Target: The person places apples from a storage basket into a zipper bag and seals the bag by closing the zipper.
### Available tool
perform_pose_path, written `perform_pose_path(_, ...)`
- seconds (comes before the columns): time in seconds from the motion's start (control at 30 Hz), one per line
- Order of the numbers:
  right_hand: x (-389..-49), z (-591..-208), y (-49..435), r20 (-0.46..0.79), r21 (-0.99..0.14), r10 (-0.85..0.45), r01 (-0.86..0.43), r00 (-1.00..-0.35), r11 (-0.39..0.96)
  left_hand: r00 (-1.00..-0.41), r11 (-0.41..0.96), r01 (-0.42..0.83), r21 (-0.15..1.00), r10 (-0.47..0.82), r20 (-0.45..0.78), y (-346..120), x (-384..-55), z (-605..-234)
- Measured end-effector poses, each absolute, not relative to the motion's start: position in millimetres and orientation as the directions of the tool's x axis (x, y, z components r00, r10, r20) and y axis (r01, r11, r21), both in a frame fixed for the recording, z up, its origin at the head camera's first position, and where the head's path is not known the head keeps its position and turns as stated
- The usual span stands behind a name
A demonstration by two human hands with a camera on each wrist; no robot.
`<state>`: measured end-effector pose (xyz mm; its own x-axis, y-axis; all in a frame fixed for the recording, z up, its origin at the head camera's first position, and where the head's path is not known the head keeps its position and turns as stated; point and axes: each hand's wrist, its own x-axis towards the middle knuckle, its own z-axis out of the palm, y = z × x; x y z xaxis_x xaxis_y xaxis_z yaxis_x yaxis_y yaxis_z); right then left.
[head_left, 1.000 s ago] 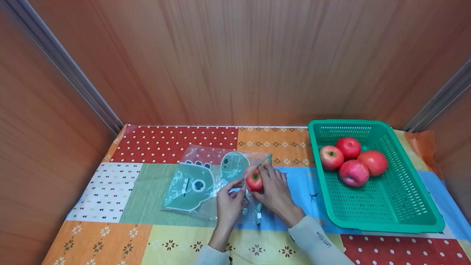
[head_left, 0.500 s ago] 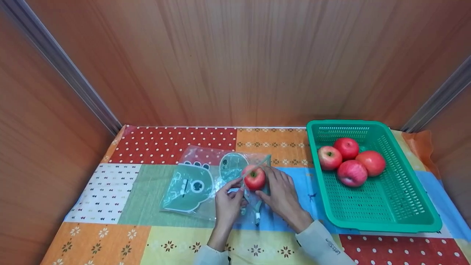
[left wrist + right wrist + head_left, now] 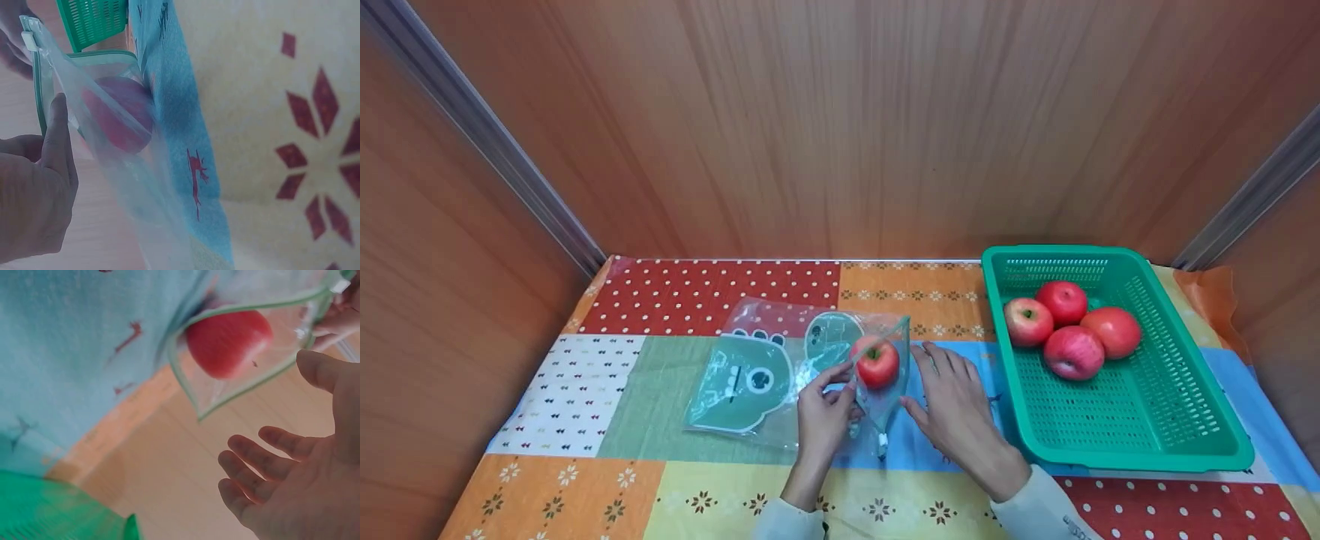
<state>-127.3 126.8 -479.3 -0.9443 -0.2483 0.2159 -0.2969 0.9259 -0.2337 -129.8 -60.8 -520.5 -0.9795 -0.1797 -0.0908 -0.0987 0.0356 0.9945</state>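
A clear zip bag (image 3: pixel 750 382) with a green cartoon print lies on the cloth, its green-edged mouth spread toward the right. Just inside that mouth sits a red apple (image 3: pixel 877 364). My left hand (image 3: pixel 823 412) pinches the near edge of the mouth between thumb and fingers; in the left wrist view the thumb and fingers of that hand (image 3: pixel 42 185) lie on the bag's rim. To the right of the bag, my right hand (image 3: pixel 956 401) is spread and holds nothing. The right wrist view shows its palm (image 3: pixel 304 484) apart from the apple and the bag's mouth.
A green plastic basket (image 3: pixel 1140 457) stands on the right with several red apples (image 3: pixel 1074 352) in its far left part. White zip slider (image 3: pixel 883 442) hangs at the bag's near corner. Wooden panels (image 3: pixel 840 127) close off the back and both sides of the patchwork-covered table.
My right hand has let go of the apple and drawn back to the right, out of the bag's mouth. The apple stays inside the bag. My left hand keeps its pinch on the rim.
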Motion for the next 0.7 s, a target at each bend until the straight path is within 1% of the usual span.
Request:
perform_pose_path(0.13, -121.1, -469.5, 132.1, 0.232, -0.203, -0.277, -0.325, -0.932, 0.924, -0.979, 0.037, -0.106, 0.994, -0.180, -0.097, -60.6, -129.2, -520.1)
perform_pose_path(0.37, -116.1, -458.5, 146.0, 0.314, -0.127, -0.315, -0.368, -0.896, 0.921, -0.978, 0.029, -0.108, 0.994, -0.181, -0.101, -60.5, -129.5, -520.1)
perform_pose_path(0.5, -114.4, -451.5, 155.5, 0.311, -0.105, -0.312, -0.359, -0.898, 0.927, -0.979, 0.026, -0.105, 0.994, -0.179, -0.099, -60.3, -129.2, -519.6)
perform_pose_path(0.7, -111.2, -439.2, 170.8, 0.293, -0.114, -0.284, -0.328, -0.913, 0.938, -0.978, 0.030, -0.116, 0.993, -0.179, -0.109, -60.6, -128.4, -519.8)
